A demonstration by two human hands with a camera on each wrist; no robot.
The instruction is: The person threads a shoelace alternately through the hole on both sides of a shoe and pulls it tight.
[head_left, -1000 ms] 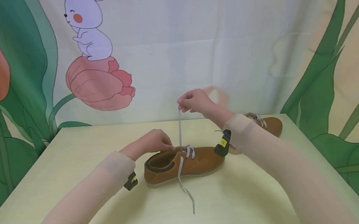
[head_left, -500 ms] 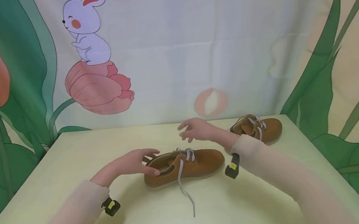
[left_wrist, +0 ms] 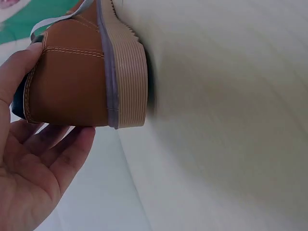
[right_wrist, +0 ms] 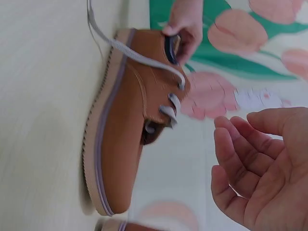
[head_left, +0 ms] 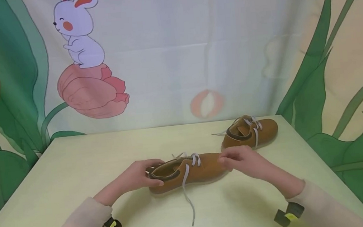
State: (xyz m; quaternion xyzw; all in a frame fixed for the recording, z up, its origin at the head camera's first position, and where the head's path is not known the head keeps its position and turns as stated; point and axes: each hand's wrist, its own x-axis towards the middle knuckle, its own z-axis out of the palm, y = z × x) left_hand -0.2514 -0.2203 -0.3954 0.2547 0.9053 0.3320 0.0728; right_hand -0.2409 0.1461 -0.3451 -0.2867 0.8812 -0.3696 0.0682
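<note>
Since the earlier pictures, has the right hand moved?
Yes. The right hand came down from above the near shoe, where it held the lace up, and is now by the shoe's toe, low over the table.

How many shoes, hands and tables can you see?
Brown shoes: 2, near shoe and far shoe
Hands: 2, left hand and right hand
Table: 1
Total: 5

We count 2 brown shoes: near shoe (head_left: 186, 170) and far shoe (head_left: 251, 133), both on 1 table (head_left: 76, 166). 2 hands: left hand (head_left: 138, 175), right hand (head_left: 240, 160). 2 wrist cams, 1 per arm. 1 loose lace (head_left: 187, 196) out front.
</note>
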